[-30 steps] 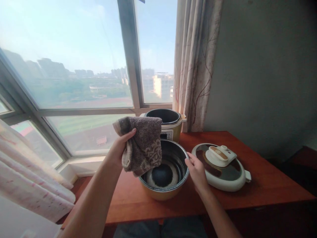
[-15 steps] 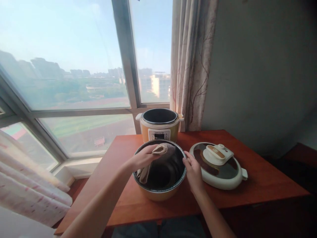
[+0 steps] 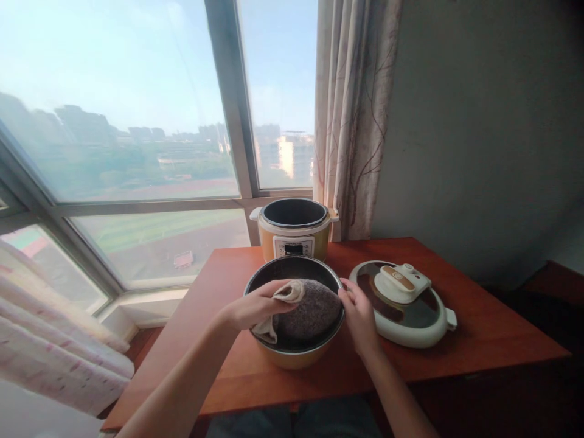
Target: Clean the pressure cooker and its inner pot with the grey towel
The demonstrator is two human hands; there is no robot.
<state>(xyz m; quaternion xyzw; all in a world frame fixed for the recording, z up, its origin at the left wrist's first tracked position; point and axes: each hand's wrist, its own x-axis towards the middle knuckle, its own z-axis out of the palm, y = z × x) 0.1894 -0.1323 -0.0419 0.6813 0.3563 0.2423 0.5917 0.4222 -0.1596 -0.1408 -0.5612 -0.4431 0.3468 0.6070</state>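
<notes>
The left hand (image 3: 255, 307) is pressing a brown towel (image 3: 305, 311) down into the inner pot (image 3: 292, 353), its grip clamped on a folded edge of the cloth, while the rest of the towel is bunching into a mound that is filling most of the near half of the pot's opening. The right hand (image 3: 358, 313) is resting against the pot's right rim, fingers curled over the edge and gripping it, so the pot is sitting steady on the red-brown surface (image 3: 479, 334), close to the person's edge of it. Judging from how things lie, the wiping of the pot's inside is only getting going: the towel is in contact with the near wall, but the far wall is showing dark and bare above it, and the bottom is hidden under the cloth, so how clean or dry it is cannot be told from here. The cooker body (image 3: 294, 234) is standing open and without its pot just behind, by the window, and the lid (image 3: 401, 304) is lying handle-up just to the right of the pot, so refitting pot and lid appears to be undone as yet.
</notes>
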